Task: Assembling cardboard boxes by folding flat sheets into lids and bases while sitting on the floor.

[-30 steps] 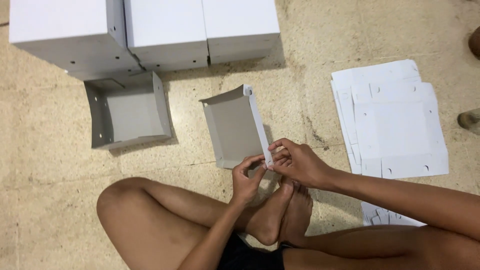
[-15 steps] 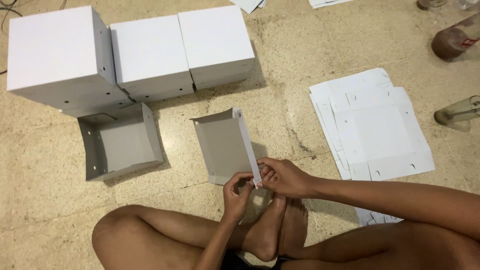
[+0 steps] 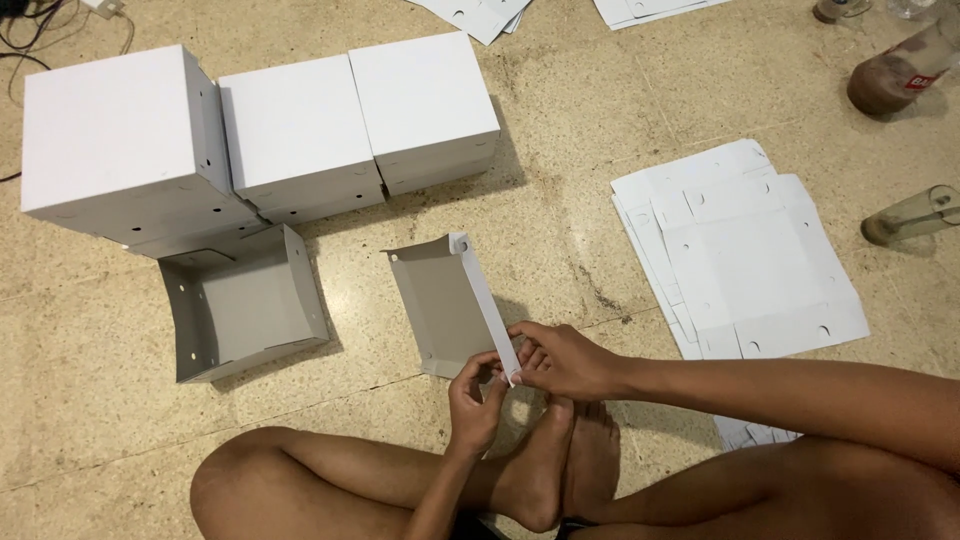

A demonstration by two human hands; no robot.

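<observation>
A half-folded cardboard box piece, grey inside and white outside, lies on the floor in front of my crossed legs. Its right side wall stands upright. My left hand pinches the near corner of that wall from below. My right hand grips the same corner from the right, fingers closed on the flap. Both hands meet at the box's near right corner, just above my feet.
An open folded grey tray sits to the left. Three closed white boxes stand at the back left. A stack of flat white box blanks lies to the right. Bottles lie at the far right.
The view has tilted up, so the boxes and blanks sit lower in frame. My hands keep hold of the same corner of the box piece.
</observation>
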